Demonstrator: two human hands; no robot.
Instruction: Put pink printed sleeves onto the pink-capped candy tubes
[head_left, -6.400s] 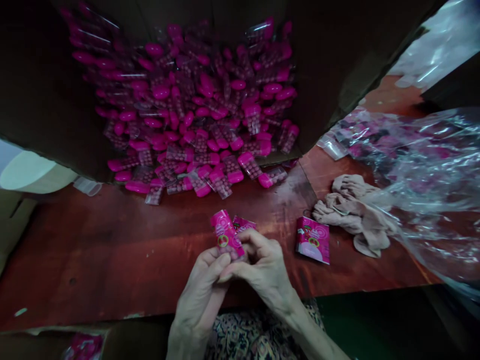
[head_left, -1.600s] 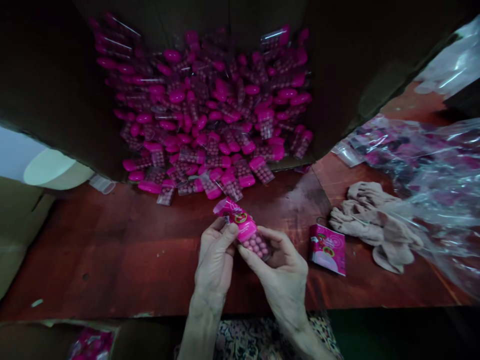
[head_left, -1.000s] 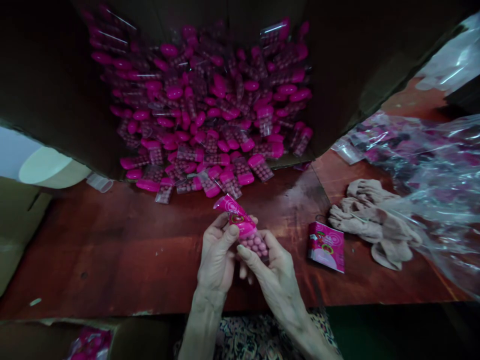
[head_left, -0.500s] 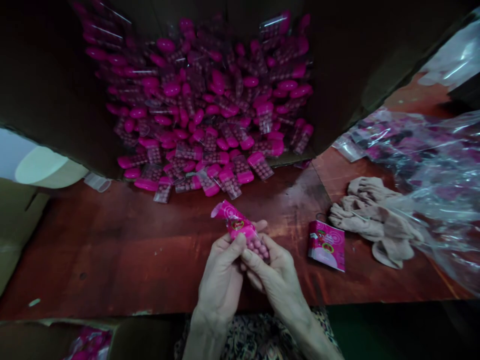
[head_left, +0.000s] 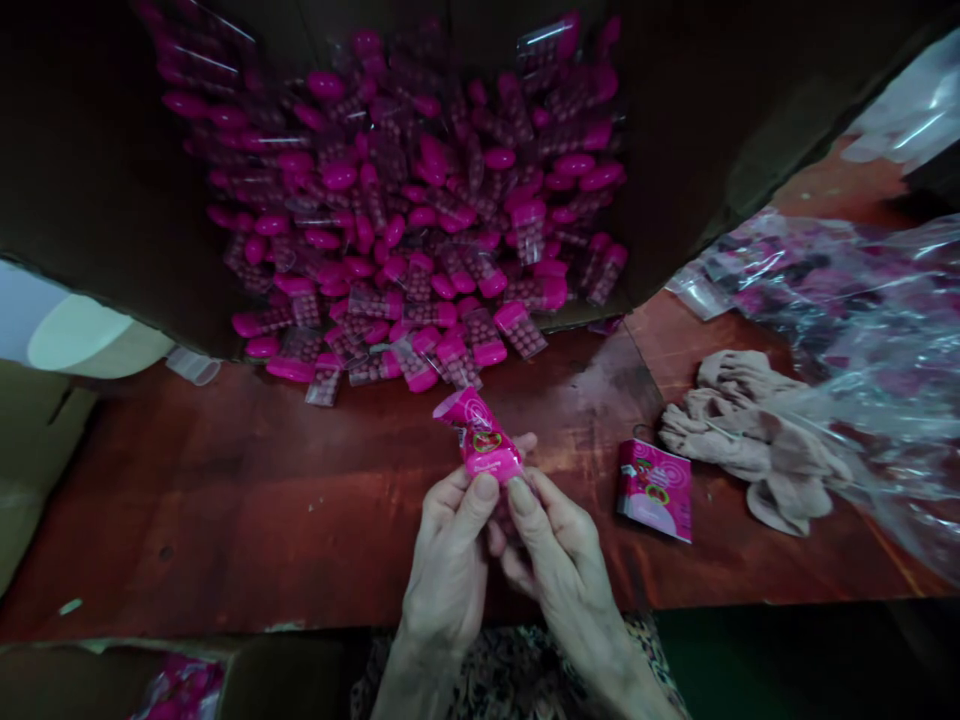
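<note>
- Pink plastic container sleeved in glossy printed film (head_left: pixel 491 455) tilted leftward above the surface's near side, its lower part mostly hidden by fingers.
- The left hand (head_left: pixel 448 570) had its grip pinching the container's left side, thumb on top.
- The right hand (head_left: pixel 574 560) pinched the right side likewise, both thumbs close together.
- Below lay the red-brown wooden surface (head_left: pixel 247 500).
- To the right sat a stack of pink printed sleeves (head_left: pixel 656 490), beside a crumpled beige cloth (head_left: pixel 750 430).
- Beyond, pink-capped clear containers (head_left: pixel 339 175) filled a dark cardboard box (head_left: pixel 697 110).
</note>
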